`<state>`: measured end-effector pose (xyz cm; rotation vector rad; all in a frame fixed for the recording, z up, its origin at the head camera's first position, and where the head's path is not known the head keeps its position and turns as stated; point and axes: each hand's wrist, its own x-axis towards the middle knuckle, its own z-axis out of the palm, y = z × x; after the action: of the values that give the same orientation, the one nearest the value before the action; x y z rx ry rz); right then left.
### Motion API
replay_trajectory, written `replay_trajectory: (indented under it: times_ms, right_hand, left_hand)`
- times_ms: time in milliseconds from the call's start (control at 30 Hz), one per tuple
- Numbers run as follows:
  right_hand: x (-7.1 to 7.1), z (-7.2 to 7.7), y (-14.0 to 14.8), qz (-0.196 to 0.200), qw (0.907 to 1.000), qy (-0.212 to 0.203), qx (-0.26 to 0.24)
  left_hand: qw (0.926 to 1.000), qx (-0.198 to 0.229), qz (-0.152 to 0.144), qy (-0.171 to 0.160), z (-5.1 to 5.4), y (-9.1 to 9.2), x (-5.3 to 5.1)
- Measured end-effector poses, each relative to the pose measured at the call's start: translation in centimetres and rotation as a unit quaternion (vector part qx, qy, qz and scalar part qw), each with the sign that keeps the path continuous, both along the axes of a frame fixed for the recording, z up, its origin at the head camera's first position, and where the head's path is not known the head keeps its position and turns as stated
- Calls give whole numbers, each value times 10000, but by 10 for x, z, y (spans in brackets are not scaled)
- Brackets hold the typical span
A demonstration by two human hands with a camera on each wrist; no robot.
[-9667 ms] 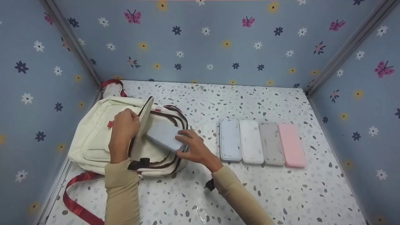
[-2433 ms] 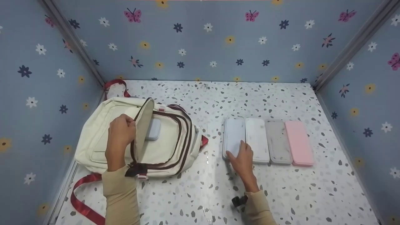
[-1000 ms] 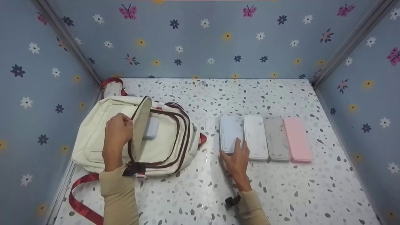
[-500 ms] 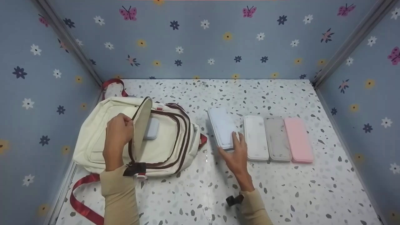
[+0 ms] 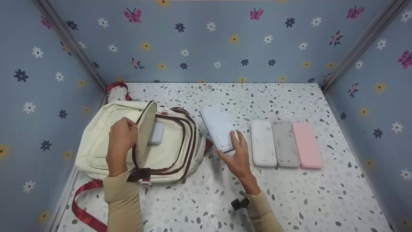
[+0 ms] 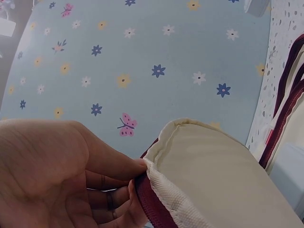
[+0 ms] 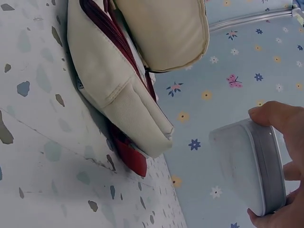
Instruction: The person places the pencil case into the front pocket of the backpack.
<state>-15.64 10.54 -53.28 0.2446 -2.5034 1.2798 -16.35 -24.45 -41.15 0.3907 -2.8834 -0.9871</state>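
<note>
Blue walls [image 5: 206, 42] printed with flowers and butterflies close in our speckled white surface [image 5: 180, 206], where a cream backpack [image 5: 169, 153] lies on its back to our left, its front pocket unzipped. Our left hand [image 5: 122, 138] pinches the edge of the raised flap [image 5: 145, 132]; the left wrist view shows thumb and fingertips closed narrowly on its rim, beside the maroon zipper tape. Behind that flap, partly hidden by it, a small pale blue case [image 5: 156, 133] sits inside the open pocket.

Our right hand [image 5: 238, 158] holds a long pale blue case [image 5: 219, 129] by its near end, the fingers spread to about its width, with thumb and fingertips on opposite corners. Most of the case juts out beyond the fingers, slanting away to the left, its far corner just beside the backpack but apart from it. From the right wrist we see it against the wall, and it looks raised off the surface.

Right of that hand, three more cases lie flat in a row, side by side: white [image 5: 264, 143], grey [image 5: 285, 144] and pink [image 5: 307, 145]. A red strap [image 5: 84, 216] curls out from the near side of the backpack, and another red loop [image 5: 116, 84] shows at its far corner. Tan sleeves [image 5: 124, 199] cover both our forearms.
</note>
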Motion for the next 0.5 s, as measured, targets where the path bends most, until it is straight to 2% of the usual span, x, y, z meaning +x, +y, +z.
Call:
replay_trajectory:
  times_ms: [267,500]
  right_hand:
    - [-2,7,-5,579,9983,-61,38]
    - [-4,7,-14,1271,9918,-111,90]
  left_hand:
    - [10000,59,-20,-61,2,1,0]
    - [10000,13,4,13,2,0,0]
